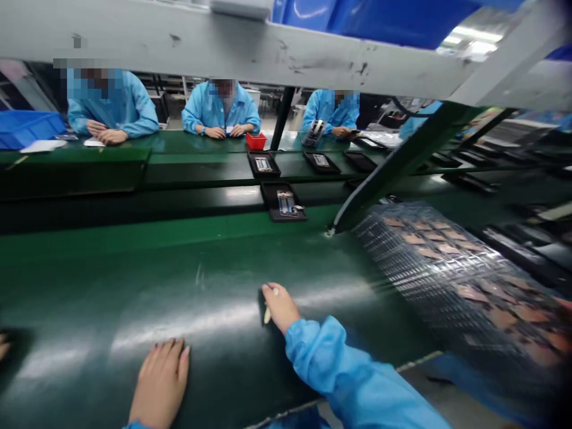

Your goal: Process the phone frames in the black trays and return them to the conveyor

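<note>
Hands rest on a glossy dark green work surface [134, 286] whose smooth sheen throws back long streaks of light. In the head view, the left hand [161, 381] lies flat, palm down, its fingers straight and pressed together, holding nothing. The right hand [279, 307], emerging from a crinkled light blue smock sleeve [353, 381], is curled loosely, its fingers closed around a thin pale stick-like tool [268, 313] whose lower end touches the surface; the exact grip is blurred.

To the right of that hand, near it, lies a transparent plastic blister tray [447, 274], ribbed and shiny, with rows of small coppery-brown flat parts set in its pockets. Beyond the hands, on a darker conveyor strip, sits a shallow black rectangular tray [284, 204] bearing a slim bluish device; further black trays [263, 164] lie behind it, and a small red plastic bin [256, 140] stands farther back still. A scuffed grey metal beam [223, 53] crosses overhead. Across the line, three people in light blue smocks [221, 110] sit with their hands on the green bench.
</note>
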`<state>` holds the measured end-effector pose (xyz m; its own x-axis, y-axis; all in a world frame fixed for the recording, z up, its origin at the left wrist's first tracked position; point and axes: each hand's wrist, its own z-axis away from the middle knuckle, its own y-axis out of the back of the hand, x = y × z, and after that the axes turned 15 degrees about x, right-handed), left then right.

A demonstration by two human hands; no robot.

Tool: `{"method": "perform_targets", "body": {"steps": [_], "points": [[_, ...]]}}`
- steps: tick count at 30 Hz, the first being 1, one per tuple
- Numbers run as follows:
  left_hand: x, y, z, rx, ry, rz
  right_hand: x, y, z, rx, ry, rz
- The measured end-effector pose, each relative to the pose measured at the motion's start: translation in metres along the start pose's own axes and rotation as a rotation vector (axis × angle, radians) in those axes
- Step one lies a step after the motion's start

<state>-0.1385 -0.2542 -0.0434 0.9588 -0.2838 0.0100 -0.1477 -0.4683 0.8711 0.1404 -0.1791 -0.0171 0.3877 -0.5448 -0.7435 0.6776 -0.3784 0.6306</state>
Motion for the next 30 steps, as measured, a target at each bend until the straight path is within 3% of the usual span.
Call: {"method": "perform_targets", "body": {"steps": [4, 10, 14, 19, 22, 24, 27, 30], "points": [[0.009, -0.006, -0.007, 0.041, 0.009, -0.104, -0.02, 0.006, -0.054, -0.04, 0.084, 0.086], [0.052, -0.021, -0.051, -0.014, 0.202, -0.351, -0.045, 0.047, -0.163, 0.137, 0.2, 0.351], [0.06, -0.029, -0.063, -0.005, 0.207, -0.397, -0.046, 0.059, -0.217, 0.255, 0.171, 0.467], [0.056, -0.026, -0.06, -0.008, 0.168, -0.372, -0.052, 0.055, -0.259, 0.154, 0.24, 0.715], [0.058, -0.022, -0.06, -0.013, 0.2, -0.346, -0.063, 0.053, -0.255, 0.099, 0.317, 0.765], [0.059, -0.022, -0.061, -0.025, 0.228, -0.345, -0.071, 0.053, -0.234, 0.103, 0.435, 0.796], [0.058, -0.021, -0.064, -0.048, 0.265, -0.324, -0.071, 0.056, -0.173, 0.063, 0.674, 0.842], [0.059, -0.019, -0.064, -0.085, 0.349, -0.211, -0.052, 0.057, -0.086, -0.155, 0.872, 0.789]]}}
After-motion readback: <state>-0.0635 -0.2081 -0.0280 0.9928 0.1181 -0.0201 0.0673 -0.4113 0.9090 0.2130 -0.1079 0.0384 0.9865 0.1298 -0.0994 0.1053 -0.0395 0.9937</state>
